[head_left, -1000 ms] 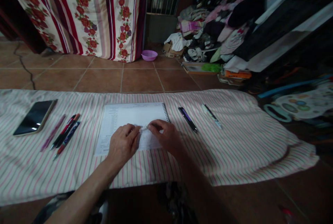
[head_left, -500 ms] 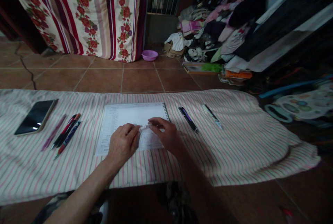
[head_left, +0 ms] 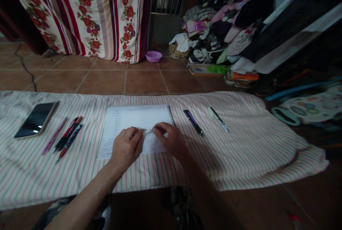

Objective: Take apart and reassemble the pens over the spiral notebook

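Over the lower part of a spiral notebook (head_left: 139, 116) with printed sheets, both hands meet around a small, pale, narrow piece (head_left: 148, 131), too small to name. My left hand (head_left: 125, 146) is closed, its thumb and forefinger at the piece's left end. At the right end, the thumb and fingertips of my right hand (head_left: 169, 138) pinch together. Right of the notebook lies a dark pen with a purple stripe (head_left: 193, 122). Beyond it is a slim pen with a pale end (head_left: 218, 119).
The striped cloth (head_left: 253, 144) covers the surface. At left are a phone (head_left: 36, 119), a purple pen (head_left: 55, 136) and several other pens (head_left: 68, 139). On the tiled floor stand a pink basin (head_left: 154, 56) and a heap of clothes (head_left: 213, 27).
The fingers of my right hand have drawn closer together at the piece's right end. My left hand stays in place.
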`<state>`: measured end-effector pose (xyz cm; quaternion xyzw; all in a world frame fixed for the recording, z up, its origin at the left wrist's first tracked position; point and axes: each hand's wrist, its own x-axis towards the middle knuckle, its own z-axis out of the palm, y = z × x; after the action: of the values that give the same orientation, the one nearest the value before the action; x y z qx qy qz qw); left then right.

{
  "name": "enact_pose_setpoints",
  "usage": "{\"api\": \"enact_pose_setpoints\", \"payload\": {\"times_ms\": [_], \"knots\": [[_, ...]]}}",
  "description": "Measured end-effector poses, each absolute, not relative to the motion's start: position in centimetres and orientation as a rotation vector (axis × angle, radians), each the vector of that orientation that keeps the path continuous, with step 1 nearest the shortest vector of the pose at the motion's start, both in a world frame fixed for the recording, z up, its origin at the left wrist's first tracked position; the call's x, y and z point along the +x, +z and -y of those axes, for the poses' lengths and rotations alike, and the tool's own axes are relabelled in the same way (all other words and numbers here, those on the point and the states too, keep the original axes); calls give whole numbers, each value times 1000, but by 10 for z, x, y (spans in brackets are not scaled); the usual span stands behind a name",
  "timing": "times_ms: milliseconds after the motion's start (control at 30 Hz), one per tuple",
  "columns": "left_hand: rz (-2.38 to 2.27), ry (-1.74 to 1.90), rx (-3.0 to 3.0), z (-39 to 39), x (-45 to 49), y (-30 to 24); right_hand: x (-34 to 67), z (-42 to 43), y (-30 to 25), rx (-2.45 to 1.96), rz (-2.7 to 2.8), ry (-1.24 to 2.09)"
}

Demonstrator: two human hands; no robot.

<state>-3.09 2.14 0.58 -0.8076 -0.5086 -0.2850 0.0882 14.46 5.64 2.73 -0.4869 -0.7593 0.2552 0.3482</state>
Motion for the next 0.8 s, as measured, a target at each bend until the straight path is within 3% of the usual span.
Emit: {"api": "enact_pose_setpoints", "payload": {"times_ms": [200, 500, 800], "knots": [[1489, -828, -2385, -20, -30, 6, 144, -56, 26, -1336, 2028, 558], [1557, -873, -2406, -22, -30, 7, 144, -56, 27, -1277, 1816, 887], [1526, -881, -2433, -22, -29, 1, 139, -53, 23, -1260, 1849, 967]]}}
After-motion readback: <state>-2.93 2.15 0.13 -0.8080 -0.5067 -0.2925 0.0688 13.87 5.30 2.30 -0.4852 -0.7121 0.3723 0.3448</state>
